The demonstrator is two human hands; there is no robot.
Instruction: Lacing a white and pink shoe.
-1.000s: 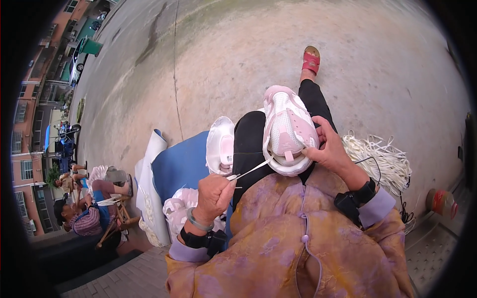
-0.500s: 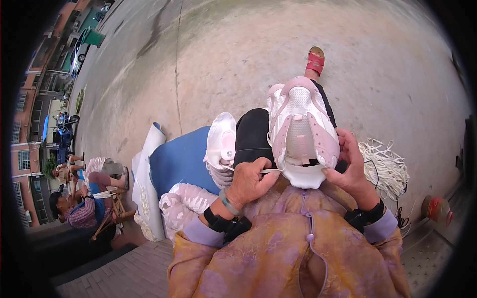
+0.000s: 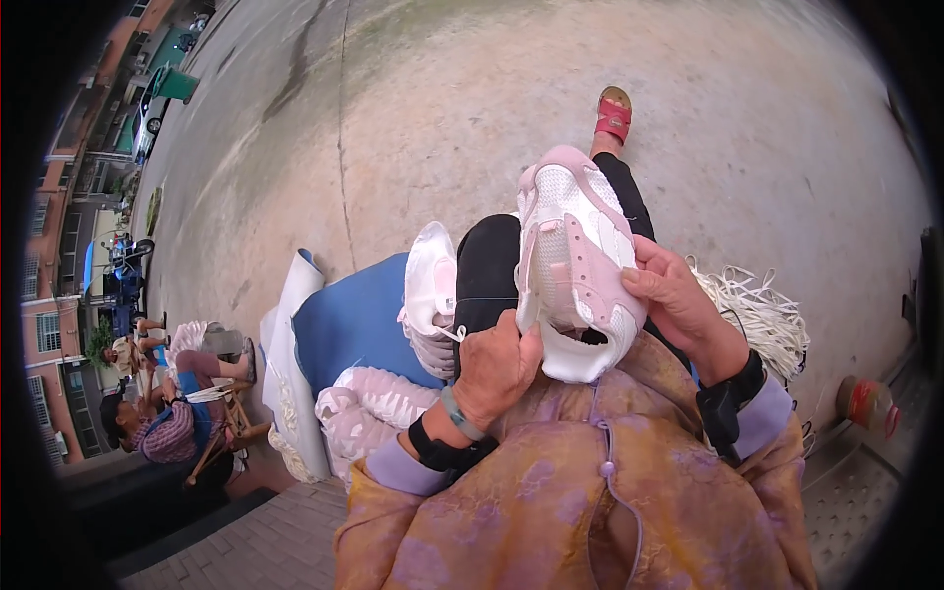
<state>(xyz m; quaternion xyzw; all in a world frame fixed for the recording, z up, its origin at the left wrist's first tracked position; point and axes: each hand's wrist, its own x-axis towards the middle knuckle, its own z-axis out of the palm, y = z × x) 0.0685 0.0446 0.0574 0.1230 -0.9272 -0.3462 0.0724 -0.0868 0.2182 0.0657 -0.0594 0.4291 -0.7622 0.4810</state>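
Observation:
A white and pink sneaker without lacing in its visible eyelets is held over my lap, toe away from me, tilted a little. My right hand grips its right side, thumb on the pink eyelet panel and fingers behind. At its lower left, my left hand is closed in a pinch by the collar. A white shoelace pokes out beside that hand; its run through the fingers is mostly hidden. The left edge of another shoe may show beneath the sneaker, but I cannot tell.
Left of my knee, more pink and white shoes lie by a blue sheet. A heap of white laces is at my right, near a plastic jar. Another person sits at far left.
The sneaker has turned and shifted slightly left. My right hand has moved up its side, from the heel to the eyelet panel. The lace stretched between left hand and shoe is now hidden.

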